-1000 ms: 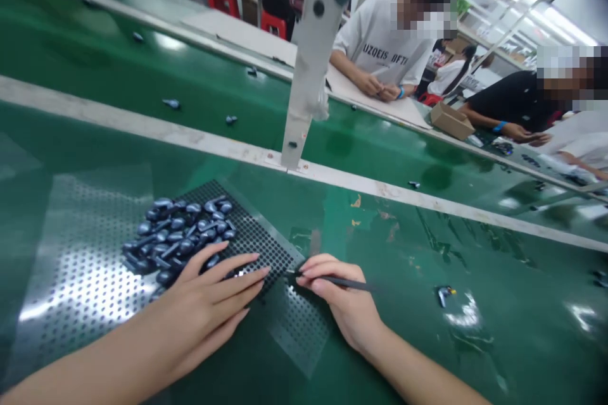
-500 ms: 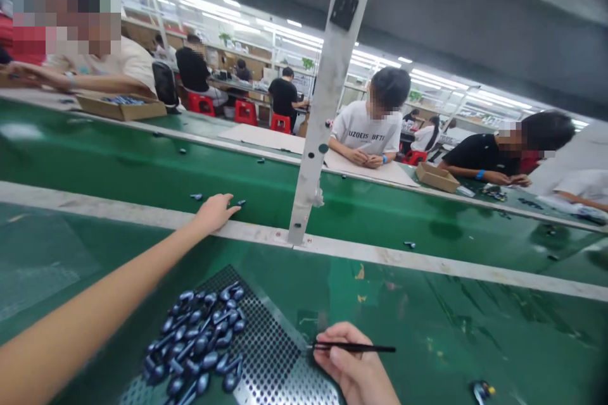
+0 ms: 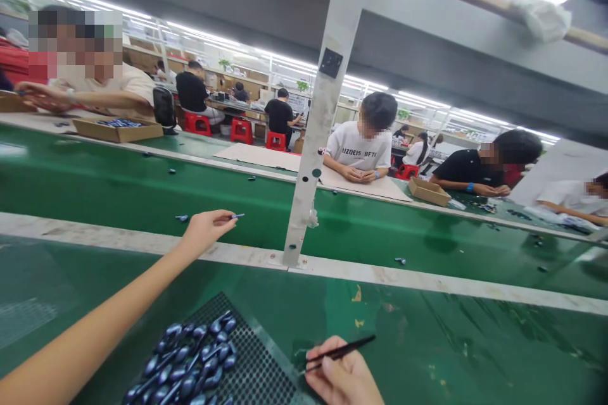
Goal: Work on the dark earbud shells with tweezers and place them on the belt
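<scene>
The left hand (image 3: 208, 231), at ten o'clock from the right hand (image 3: 342, 372), pinches an earbud (image 3: 239, 216) over the green belt (image 3: 95, 185). The right hand grips tweezers (image 3: 352, 347), tips toward eight o'clock. At nine o'clock from it, more earbuds (image 3: 190, 357) lie heaped on the mat (image 3: 260, 357). Each looks light, stiff and glossy, so probably slippery and easily scratched; the slim stem seems the surest hold.

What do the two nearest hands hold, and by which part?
Left hand: a blue earbud, pinched at one end, which one unclear. Right hand: black tweezers, gripped near the tips.
</scene>
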Demonstrator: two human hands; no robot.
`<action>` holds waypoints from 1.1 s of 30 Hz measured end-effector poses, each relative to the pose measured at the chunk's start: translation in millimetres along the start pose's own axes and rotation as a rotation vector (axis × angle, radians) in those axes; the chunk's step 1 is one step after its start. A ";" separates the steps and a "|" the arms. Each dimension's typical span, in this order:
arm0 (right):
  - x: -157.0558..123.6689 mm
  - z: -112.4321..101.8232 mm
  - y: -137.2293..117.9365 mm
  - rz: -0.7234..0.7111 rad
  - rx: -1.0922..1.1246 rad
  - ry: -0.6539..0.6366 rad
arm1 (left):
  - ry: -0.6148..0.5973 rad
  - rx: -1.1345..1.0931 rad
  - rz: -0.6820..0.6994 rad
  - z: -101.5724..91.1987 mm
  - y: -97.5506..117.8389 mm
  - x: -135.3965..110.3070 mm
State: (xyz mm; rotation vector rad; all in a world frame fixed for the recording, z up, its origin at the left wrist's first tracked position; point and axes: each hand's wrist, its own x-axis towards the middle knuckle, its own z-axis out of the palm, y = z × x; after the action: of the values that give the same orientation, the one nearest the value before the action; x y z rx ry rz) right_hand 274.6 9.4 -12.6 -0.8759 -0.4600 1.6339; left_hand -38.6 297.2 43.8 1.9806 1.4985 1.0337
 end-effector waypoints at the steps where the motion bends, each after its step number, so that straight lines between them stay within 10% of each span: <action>1: 2.1 9.3 -4.7 -0.021 0.000 0.004 | -0.012 -0.049 0.029 -2.3 9.3 -9.3; 13: 24.3 148.1 -89.3 -0.468 -0.118 -0.328 | -0.149 -0.329 0.317 -36.2 154.8 -120.9; 33: -6.4 152.9 -72.5 -0.720 -0.126 -0.344 | -0.245 -0.915 0.097 -22.1 183.4 -160.8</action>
State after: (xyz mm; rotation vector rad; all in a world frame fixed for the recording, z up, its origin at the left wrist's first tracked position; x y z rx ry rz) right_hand 208.2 45.9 138.8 -0.4282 -0.9978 1.0845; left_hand 35.4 86.1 143.7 1.4343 0.6070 1.1722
